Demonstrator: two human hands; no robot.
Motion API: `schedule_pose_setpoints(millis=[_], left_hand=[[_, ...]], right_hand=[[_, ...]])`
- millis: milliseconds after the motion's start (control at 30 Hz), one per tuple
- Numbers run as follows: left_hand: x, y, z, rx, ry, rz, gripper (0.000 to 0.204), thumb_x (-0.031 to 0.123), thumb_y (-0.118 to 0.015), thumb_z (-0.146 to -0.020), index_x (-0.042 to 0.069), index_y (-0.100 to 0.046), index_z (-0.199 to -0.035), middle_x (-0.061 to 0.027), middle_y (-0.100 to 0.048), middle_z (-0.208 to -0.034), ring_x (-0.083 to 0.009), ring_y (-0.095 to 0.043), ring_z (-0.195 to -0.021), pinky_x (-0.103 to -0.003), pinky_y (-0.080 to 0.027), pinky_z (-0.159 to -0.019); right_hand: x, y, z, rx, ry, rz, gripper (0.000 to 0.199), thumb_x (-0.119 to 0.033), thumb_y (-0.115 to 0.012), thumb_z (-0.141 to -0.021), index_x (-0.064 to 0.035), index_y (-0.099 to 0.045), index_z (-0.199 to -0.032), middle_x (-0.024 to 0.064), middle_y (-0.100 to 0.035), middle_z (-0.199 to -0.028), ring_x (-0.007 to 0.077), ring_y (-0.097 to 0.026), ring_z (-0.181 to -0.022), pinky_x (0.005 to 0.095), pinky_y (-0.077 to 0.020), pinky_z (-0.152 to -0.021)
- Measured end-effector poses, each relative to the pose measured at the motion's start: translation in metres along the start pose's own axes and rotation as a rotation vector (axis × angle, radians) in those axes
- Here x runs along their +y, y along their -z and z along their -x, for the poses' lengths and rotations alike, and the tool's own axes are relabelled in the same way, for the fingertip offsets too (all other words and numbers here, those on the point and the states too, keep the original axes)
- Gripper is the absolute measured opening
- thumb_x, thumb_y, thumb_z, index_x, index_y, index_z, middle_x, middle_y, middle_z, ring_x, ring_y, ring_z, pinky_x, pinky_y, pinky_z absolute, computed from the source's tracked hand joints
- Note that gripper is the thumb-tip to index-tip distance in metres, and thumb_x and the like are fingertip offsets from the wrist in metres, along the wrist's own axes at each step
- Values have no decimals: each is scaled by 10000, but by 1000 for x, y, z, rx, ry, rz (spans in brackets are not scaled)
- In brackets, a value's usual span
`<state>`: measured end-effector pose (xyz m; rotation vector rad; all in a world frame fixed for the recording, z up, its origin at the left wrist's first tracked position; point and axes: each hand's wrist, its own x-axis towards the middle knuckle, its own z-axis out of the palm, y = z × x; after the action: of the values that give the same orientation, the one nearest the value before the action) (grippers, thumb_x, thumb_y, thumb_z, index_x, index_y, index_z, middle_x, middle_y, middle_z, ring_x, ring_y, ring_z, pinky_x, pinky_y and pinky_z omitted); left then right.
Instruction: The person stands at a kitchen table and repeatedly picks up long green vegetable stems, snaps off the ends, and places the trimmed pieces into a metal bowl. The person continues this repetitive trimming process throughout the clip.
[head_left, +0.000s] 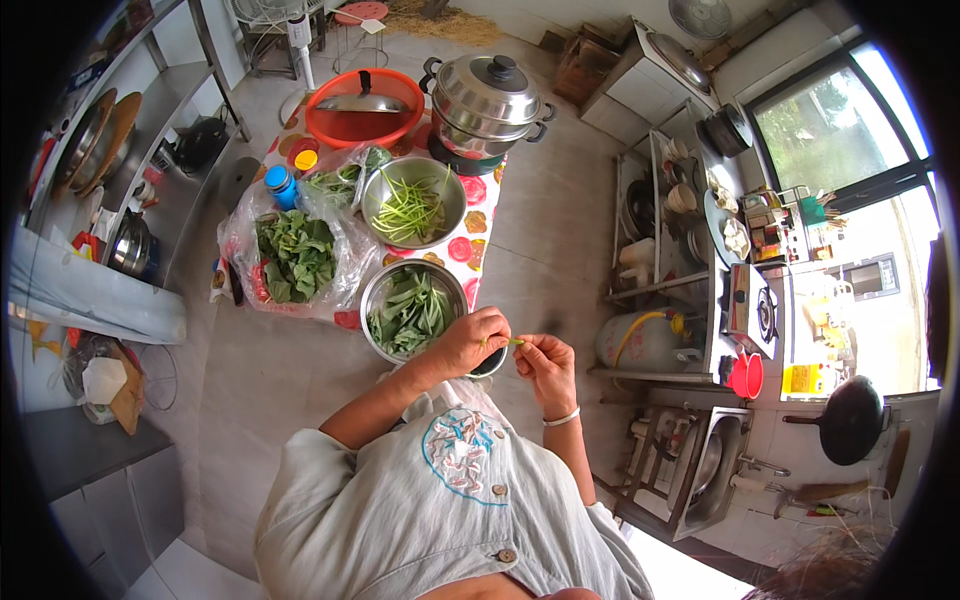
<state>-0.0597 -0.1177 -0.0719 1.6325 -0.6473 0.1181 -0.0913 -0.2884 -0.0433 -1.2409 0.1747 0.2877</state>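
A thin green stem [517, 341] is pinched between my two hands, just past the near edge of the table. My left hand [472, 342] has its fingers closed on one end; my right hand [547, 368], with a bangle at the wrist, pinches the other. Beside my left hand, a steel bowl [453, 287] holds loose green leaves [410, 312]. Farther back, a second steel bowl [452, 216] contains trimmed green stalks [408, 208]. Leafy greens [295, 258] lie in a clear plastic bag to the left. Under my hands, a dark round container [487, 366] is partly hidden.
On the table's patterned cloth [480, 215] stand a blue-capped jar [281, 187], a red basin [365, 130] with a lid in it, and a steamer pot [486, 105]. Metal shelving [175, 110] is at left. A counter with a gas stove [752, 310] and a sink [712, 470] are at right.
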Motion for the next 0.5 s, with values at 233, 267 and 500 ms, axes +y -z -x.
schedule_pose_setpoints(millis=[233,267,500], left_hand=[[20,8,9,20,-100,-109,102,11,-580,-744,21,-507,-814,-88,-492,-829,-267,-529,-711,-347,-442,-616],[23,8,10,32,-76,-84,116,2,-582,-729,20,-505,-814,-84,-493,-829,-263,-528,-718,-349,-443,-623],[26,4,10,50,-252,-292,186,-32,-597,-669,16,-512,-826,-77,-504,-839,-250,-514,-785,-358,-439,-682]], right_hand=[[-5,1,3,-83,-118,24,70,-34,-570,-829,9,-566,-774,40,-554,-632,66,-422,-481,195,-308,-419],[-5,0,4,-94,-128,0,67,-29,-570,-825,8,-564,-770,40,-550,-629,67,-420,-478,195,-307,-418],[0,1,14,-150,-103,-154,50,-9,-553,-814,5,-558,-766,45,-536,-629,71,-404,-466,201,-305,-416]])
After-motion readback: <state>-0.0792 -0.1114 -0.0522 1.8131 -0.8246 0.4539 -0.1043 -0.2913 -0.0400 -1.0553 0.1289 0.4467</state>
